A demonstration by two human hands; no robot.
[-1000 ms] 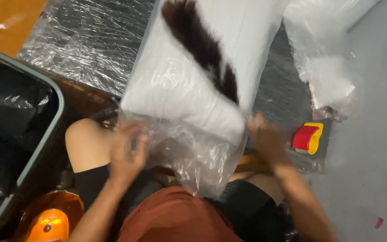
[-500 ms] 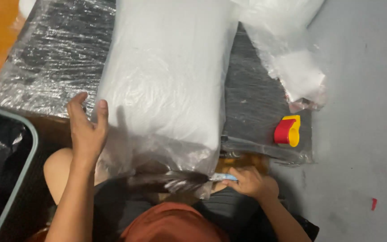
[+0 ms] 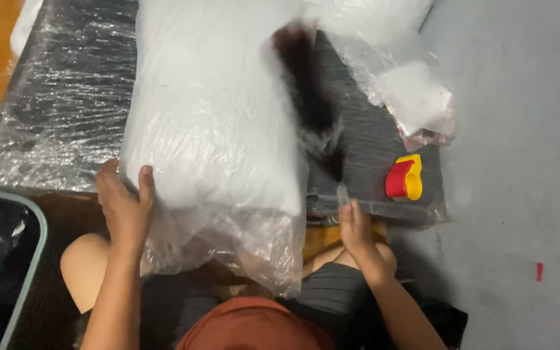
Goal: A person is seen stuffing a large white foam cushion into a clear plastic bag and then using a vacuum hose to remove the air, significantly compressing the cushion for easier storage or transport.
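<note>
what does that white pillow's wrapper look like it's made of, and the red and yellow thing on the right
Pillow wrapper: thin clear plastic film, by its glossy crinkles and see-through loose end. Red and yellow thing: probably hard moulded plastic, smooth and evenly coloured, though it is small.

**Even indoor light, motion blur up top**

Soft, fairly bright light falls from above. Glare sparkles across the plastic wrap and the bagged white pillow. A dark furry shape smears with motion blur. Shadows pool near the bottom edge.
</note>
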